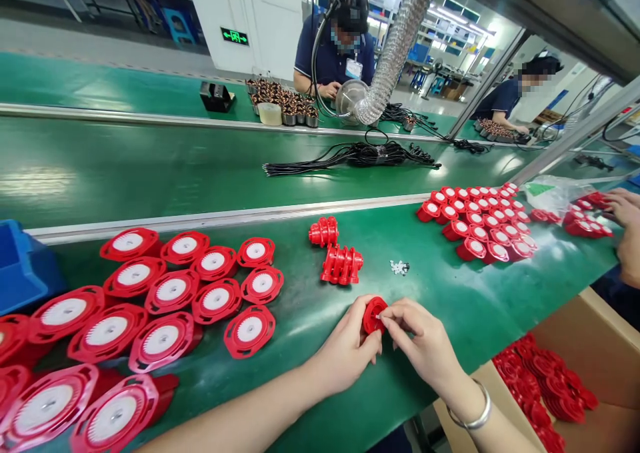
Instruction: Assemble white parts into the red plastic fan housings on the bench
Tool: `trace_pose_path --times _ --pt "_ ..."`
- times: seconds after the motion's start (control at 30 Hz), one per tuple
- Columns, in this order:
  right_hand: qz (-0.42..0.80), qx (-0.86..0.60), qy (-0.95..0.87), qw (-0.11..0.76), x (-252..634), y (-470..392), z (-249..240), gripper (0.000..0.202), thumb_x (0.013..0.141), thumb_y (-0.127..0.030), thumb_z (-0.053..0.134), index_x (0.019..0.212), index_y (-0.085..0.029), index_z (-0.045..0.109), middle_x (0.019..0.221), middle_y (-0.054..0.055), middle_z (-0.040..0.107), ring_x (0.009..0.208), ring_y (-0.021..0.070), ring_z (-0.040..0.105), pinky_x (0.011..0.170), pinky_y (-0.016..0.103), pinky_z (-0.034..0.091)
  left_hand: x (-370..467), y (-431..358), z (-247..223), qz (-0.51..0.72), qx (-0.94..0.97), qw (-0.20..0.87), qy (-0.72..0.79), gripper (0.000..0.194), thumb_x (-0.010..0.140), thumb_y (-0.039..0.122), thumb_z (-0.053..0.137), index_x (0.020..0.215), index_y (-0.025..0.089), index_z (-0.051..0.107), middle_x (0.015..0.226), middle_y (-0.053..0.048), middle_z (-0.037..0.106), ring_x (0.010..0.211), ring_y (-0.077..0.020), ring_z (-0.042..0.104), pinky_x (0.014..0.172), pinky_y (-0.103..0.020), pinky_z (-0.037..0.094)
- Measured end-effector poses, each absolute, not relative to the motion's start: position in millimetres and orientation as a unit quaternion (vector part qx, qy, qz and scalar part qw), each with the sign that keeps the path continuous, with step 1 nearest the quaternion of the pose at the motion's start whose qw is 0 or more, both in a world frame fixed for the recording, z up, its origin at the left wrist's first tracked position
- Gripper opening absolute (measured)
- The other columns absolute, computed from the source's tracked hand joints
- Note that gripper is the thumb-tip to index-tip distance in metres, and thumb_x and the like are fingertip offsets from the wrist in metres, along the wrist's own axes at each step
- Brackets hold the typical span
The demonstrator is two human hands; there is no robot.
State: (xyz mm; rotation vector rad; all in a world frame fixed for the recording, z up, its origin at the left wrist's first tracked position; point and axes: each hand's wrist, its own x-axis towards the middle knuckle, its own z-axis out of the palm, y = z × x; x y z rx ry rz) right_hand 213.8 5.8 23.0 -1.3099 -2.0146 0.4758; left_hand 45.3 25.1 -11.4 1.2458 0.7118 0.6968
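Over the green worktop, my left hand [345,353] is closed around the rim of a small round red plastic part [371,314], its hollow face tilted up. At the middle of that part are the pinched thumb and fingertips of my right hand [423,340]; a tiny pale bit shows there, too small to name. Just beyond my hands lies a little pile of small white pieces [399,268]. To its left sit nested stacks of similar red parts [342,266]. Several red housings with white ribbed discs [249,330] stand in rows on the left.
A blue bin [25,263] stands at the left edge. More red housings [480,223] are grouped at right, near another person's hand [627,226]. Below, a cardboard box [610,346] holds red parts. Black cables [370,154] lie beyond the metal rail [240,214]; co-workers sit opposite.
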Motion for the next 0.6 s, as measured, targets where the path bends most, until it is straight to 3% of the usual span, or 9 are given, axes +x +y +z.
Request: trace_pose_path --times 0.23,0.4,0.5,0.6 --pt "0.099 -0.5 -0.807 0.299 208 -1 12 0.014 0.1 -0.018 0.044 0.102 -0.022 0.057 0.088 0.006 0.061 0.078 0.0176 0.063 0.069 0.031 0.057 43 23 -3 0.295 0.603 0.654 0.35 0.04 0.089 0.016 0.046 0.129 0.019 0.039 0.088 -0.003 0.057 0.067 -0.0153 0.056 0.066 -0.032 0.051" --pt "0.094 -0.507 -0.813 0.271 202 -4 6 0.018 0.101 -0.016 0.041 0.093 -0.021 0.057 0.085 0.006 0.059 0.076 0.0171 0.061 0.068 0.031 0.055 42 24 -1 0.275 0.623 0.638 0.36 0.042 0.09 0.017 0.042 0.132 0.015 0.035 0.101 -0.009 0.054 0.073 -0.0169 0.057 0.072 -0.036 0.051" --pt "0.131 -0.5 -0.801 0.303 212 3 12 0.015 0.1 -0.018 0.045 0.093 -0.021 0.058 0.084 0.004 0.061 0.075 0.0157 0.061 0.069 0.028 0.054 41 23 -2 0.261 0.611 0.663 0.346 0.046 0.092 0.02 0.04 0.137 0.015 0.03 0.095 -0.006 0.054 0.073 -0.017 0.056 0.076 -0.038 0.051" --pt "0.093 -0.57 -0.745 0.332 238 19 13 0.015 0.099 -0.023 0.049 0.088 -0.021 0.059 0.077 0.002 0.06 0.069 0.0156 0.061 0.065 0.028 0.052 41 22 -2 0.255 0.609 0.672 0.336 0.045 0.094 0.023 0.038 0.138 0.018 0.03 0.088 -0.002 0.054 0.074 -0.0169 0.055 0.078 -0.037 0.049"
